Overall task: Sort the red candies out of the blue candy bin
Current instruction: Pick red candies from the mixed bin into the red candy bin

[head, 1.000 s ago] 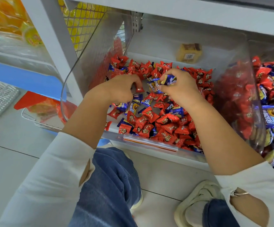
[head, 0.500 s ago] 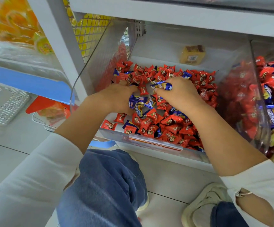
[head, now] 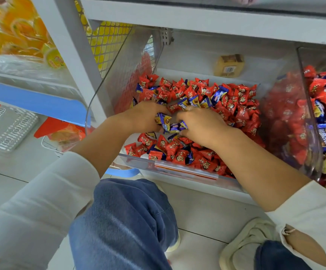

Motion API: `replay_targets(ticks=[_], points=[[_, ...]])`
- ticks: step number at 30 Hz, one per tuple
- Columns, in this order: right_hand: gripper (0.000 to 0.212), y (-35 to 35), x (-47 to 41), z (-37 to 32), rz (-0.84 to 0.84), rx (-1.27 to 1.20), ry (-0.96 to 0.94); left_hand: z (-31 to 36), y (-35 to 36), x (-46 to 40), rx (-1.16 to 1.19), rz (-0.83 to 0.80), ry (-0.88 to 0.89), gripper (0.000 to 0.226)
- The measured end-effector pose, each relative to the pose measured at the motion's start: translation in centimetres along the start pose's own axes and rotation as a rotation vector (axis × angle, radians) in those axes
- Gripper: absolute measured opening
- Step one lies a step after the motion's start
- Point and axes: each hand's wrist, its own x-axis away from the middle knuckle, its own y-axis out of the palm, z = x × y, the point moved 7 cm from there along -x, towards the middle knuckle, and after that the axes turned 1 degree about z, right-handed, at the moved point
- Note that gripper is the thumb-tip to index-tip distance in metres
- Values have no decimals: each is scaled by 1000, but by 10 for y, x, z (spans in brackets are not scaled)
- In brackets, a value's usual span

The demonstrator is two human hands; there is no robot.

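Red candies (head: 179, 156) lie heaped through the clear bin (head: 185, 170), glossy crinkled pillow packs with pinched, serrated ends, thickest at twelve o'clock and six o'clock from the two hands. Blue candies (head: 219, 93) are scattered among them, longer foil wrappers lying at all angles. Dead centre, the left hand (head: 142, 117) curls its fingers around a clutch of blue wrappers (head: 165, 121), and the right hand (head: 199, 125) grips the same bunch from three o'clock, fingers closed and buried in the pile. Nearest loose reds sit just below the knuckles at six o'clock, about equally close to either hand. At three o'clock a neighbouring bin (head: 308, 114) holds mixed red and blue; a small tan box (head: 229, 65) rests behind on the shelf.
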Motion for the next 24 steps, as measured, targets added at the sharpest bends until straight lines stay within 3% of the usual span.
replay_targets(ticks=[5, 8, 11, 13, 15, 17, 19, 21, 24], points=[[23, -14, 2, 4, 120, -130, 36, -12, -12, 0, 141, 78, -72, 38], [25, -21, 3, 7, 191, -289, 82, -9, -14, 2, 162, 81, -89, 38], [23, -25, 3, 19, 238, -381, 179, -12, -18, 0, 91, 134, -104, 29], [15, -28, 4, 24, 259, -392, 195, -7, -25, 2, -114, 185, -62, 23], [19, -28, 4, 18, 228, -373, 155, 5, -31, 8, -179, 225, -3, 26], [29, -21, 3, 5, 152, -305, 71, 13, -19, 11, -270, 113, 123, 34], [47, -12, 2, -5, 66, -178, -4, 12, -12, 13, -387, 21, 97, 40], [54, -5, 1, -9, 13, -71, -36, -2, -12, 10, -255, 22, -38, 39], [45, -4, 1, -11, 6, 0, -39, -2, -16, 12, -127, 76, -50, 25]])
